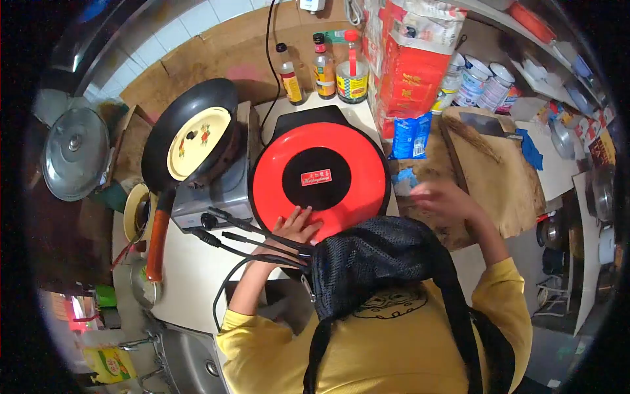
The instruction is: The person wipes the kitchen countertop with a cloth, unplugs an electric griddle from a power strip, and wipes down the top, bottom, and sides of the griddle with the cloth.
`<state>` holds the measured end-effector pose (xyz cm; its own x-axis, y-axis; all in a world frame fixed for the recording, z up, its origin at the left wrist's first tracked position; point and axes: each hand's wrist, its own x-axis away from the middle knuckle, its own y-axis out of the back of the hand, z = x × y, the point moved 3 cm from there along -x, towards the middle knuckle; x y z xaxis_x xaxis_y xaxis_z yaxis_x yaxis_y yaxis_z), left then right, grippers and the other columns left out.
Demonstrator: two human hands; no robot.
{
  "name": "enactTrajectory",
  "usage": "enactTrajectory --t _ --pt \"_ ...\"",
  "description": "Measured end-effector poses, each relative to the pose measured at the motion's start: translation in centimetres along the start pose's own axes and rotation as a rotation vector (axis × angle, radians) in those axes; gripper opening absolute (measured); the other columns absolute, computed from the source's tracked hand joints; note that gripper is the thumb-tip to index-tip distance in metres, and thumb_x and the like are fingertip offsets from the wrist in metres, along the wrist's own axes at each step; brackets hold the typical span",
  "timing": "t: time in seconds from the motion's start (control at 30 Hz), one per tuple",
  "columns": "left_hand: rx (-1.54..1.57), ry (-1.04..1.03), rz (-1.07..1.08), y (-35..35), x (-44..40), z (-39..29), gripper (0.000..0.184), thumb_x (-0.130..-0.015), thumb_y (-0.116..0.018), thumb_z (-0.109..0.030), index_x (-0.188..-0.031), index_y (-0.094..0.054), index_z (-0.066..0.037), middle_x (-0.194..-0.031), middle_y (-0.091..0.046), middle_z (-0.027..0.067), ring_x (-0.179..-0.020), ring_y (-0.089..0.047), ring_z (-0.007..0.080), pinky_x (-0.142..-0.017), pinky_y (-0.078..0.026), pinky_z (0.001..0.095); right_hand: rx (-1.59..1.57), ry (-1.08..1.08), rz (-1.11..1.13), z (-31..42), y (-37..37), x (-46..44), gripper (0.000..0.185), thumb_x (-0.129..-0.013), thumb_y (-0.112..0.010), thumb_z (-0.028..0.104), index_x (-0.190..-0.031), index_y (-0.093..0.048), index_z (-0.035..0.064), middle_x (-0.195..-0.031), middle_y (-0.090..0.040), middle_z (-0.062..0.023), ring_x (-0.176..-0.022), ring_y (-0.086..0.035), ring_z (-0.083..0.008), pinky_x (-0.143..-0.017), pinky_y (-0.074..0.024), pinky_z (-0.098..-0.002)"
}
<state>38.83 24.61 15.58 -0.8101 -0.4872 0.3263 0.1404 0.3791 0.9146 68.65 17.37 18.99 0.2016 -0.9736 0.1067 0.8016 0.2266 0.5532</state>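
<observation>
Lid (317,164) is touched by left hand (297,229).
Its grip is released and spread; the right hand (447,199) is held near the packet (411,136), its grip too blurred to tell.

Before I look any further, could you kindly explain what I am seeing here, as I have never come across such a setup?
There is no robot: one person works with two bare hands. The single picture comes from a camera on their head, looking forward and down, so the yellow shirt and black mesh pouch show at the bottom.

On the white counter sits a round red-and-black appliance. To its left, a wok with a cream lid stands on a stove; behind it are three bottles.

The left hand lies spread on the appliance, gripping nothing. The right hand is blurred, near a blue packet; I cannot tell whether it holds anything.
</observation>
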Motion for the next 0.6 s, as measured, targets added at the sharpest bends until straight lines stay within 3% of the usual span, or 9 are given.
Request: enactTrajectory --t 0.07,0.13,0.2,0.27,0.3,0.37,0.5,0.6 --pt "0.006 -0.152 -0.097 -0.7 0.0 -0.7 0.073 -0.052 -0.059 -0.036 -0.115 -0.03 -0.016 -0.124 -0.017 0.0142 -0.114 -0.017 0.0315 -0.086 -0.023 0.0482 0.015 0.001 0.016 0.6 -0.2 -0.7 0.027 -0.065 -0.056 0.013 -0.09 -0.051 0.0037 -0.086 -0.054 -0.0084 -0.077 -0.053 -0.0152 -0.07 -0.0409 -0.028" --pt "0.172 -0.219 -0.04 -1.5 1.0 -1.2 0.071 -0.051 -0.061 -0.034 -0.113 -0.032 -0.013 -0.119 -0.024 0.0142 -0.11 -0.023 0.0296 -0.085 -0.025 0.0443 0.327 -0.096 0.448 0.3 -1.8 -0.9 0.023 -0.073 -0.048 0.015 -0.092 -0.049 0.0026 -0.087 -0.053 -0.0067 -0.077 -0.05 -0.0141 -0.069 -0.0407 -0.0279" --pt "0.46 -0.178 0.07 -2.3 1.7 -1.1 0.07 -0.05 -0.062 -0.031 -0.11 -0.034 -0.01 -0.114 -0.03 0.0143 -0.106 -0.028 0.0277 -0.085 -0.026 0.0404 0.115 -0.085 1.2 -5.9 -4.2 -3.1 0.033 -0.073 -0.048 0.022 -0.099 -0.045 0.0017 -0.101 -0.048 -0.01 -0.085 -0.047 -0.0171 -0.075 -0.0377 -0.029" --pt "0.715 -0.066 0.099 -2.8 2.2 -0.5 0.068 -0.049 -0.064 -0.029 -0.108 -0.036 -0.006 -0.11 -0.036 0.0144 -0.102 -0.034 0.0258 -0.084 -0.028 0.0365 -0.104 0.377 0.679 -10.1 -5.8 -1.9 0.046 -0.07 -0.052 0.024 -0.106 -0.038 -0.0007 -0.111 -0.04 -0.0124 -0.094 -0.04 -0.0163 -0.08 -0.0331 -0.0288" --pt "0.81 -0.011 0.074 -2.8 2.4 -0.3 0.068 -0.049 -0.065 -0.028 -0.106 -0.038 -0.005 -0.107 -0.04 0.0144 -0.1 -0.037 0.0248 -0.083 -0.029 0.0346 -0.089 0.396 0.673 -7.4 -4.8 -2.9 0.046 -0.07 -0.052 0.024 -0.106 -0.038 -0.0007 -0.111 -0.04 -0.0124 -0.094 -0.04 -0.0163 -0.08 -0.0331 -0.0288" --pt "0.906 0.041 -0.001 -1.8 2.1 -0.1 0.066 -0.048 -0.066 -0.025 -0.104 -0.04 -0.001 -0.103 -0.046 0.0145 -0.096 -0.042 0.0229 -0.082 -0.031 0.0307 0.008 0.201 1.053 -0.3 -3.7 -3.5 0.055 -0.068 -0.055 0.025 -0.111 -0.032 -0.0021 -0.116 -0.035 -0.0117 -0.099 -0.035 -0.0141 -0.085 -0.0281 -0.0286" --pt "0.798 -0.18 -0.084 4.1 1.3 -3.6 0.045 -0.055 -0.062 -0.017 -0.095 -0.047 -0.002 -0.093 -0.051 0.013 -0.09 -0.046 0.0243 -0.08 -0.033 0.0307 -0.26 0.015 0.872 -12.2 -6.7 -5.8 0.051 -0.068 -0.057 0.018 -0.111 -0.034 0.0 -0.112 -0.039 -0.0096 -0.098 -0.036 -0.0133 -0.085 -0.0278 -0.0275" --pt "0.763 -0.279 -0.17 4.7 1.0 -2.9 0.044 -0.055 -0.062 -0.017 -0.094 -0.048 -0.002 -0.092 -0.052 0.0119 -0.087 -0.049 0.0227 -0.075 -0.036 0.0303 -0.165 0.057 0.945 -9.1 -5.4 -7.2 0.044 -0.071 -0.052 0.014 -0.109 -0.036 0.0 -0.108 -0.042 -0.0089 -0.095 -0.038 -0.0125 -0.082 -0.0306 -0.027"
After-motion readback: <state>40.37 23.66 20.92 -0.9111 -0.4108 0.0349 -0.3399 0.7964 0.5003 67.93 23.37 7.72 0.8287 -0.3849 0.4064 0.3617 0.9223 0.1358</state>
